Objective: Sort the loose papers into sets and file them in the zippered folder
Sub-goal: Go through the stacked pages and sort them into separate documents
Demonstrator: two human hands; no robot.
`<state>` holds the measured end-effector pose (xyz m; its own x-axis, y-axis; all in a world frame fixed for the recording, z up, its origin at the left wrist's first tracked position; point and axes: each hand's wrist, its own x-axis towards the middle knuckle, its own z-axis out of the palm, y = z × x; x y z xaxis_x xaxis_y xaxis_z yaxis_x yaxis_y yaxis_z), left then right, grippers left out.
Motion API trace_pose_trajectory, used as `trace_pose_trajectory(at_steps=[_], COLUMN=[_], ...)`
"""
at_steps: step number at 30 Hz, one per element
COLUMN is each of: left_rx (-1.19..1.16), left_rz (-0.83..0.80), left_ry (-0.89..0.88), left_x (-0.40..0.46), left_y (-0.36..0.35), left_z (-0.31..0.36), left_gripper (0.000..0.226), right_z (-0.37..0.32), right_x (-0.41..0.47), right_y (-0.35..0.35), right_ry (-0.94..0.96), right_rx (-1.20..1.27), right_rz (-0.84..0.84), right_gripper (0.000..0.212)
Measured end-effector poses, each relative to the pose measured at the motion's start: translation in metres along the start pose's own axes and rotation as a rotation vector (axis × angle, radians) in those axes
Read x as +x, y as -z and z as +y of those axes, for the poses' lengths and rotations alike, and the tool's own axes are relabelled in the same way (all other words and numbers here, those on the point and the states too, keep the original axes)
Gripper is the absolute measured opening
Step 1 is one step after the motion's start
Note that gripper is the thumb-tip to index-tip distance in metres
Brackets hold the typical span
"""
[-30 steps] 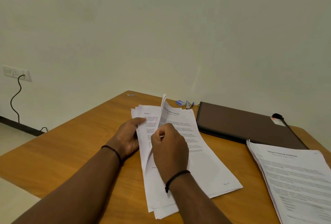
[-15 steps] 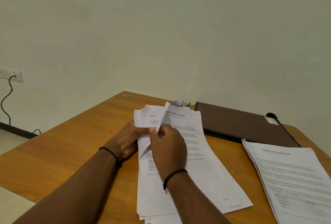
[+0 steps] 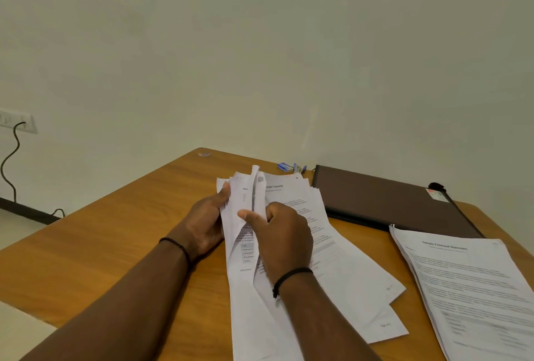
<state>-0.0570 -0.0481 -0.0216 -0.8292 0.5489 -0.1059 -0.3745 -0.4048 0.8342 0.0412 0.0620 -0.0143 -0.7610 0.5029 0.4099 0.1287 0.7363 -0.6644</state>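
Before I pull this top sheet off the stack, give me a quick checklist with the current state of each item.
1. Left hand holds the loose stack of white printed papers at its left edge: ok.
2. Right hand pinches a lifted sheet: ok.
3. Only one sheet pinched: cannot tell.
4. Sorted pile of white printed sheets within reach at right: ok.
5. Brown zippered folder open for filing: not ok, it lies closed.
6. Bare wooden table available for a new set: ok.
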Motion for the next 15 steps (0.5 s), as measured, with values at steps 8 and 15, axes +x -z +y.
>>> trace_pose_trajectory(at_steps=[8, 15], left_rx=[-0.038, 0.018], left_rz=[-0.030, -0.056], left_ry=[0.041, 0.006], left_x=[-0.005, -0.012], left_y=[0.001, 0.000], left_z=[0.001, 0.002], left_gripper=[0.038, 0.028], right_z=[0.003, 0.011], right_x=[-0.001, 0.003], right_y=[-0.005, -0.022], right_ry=[-0.005, -0.083], right_rx=[0.090, 0.231], right_rz=[0.008, 0.079], right_gripper=[0.051, 0.022])
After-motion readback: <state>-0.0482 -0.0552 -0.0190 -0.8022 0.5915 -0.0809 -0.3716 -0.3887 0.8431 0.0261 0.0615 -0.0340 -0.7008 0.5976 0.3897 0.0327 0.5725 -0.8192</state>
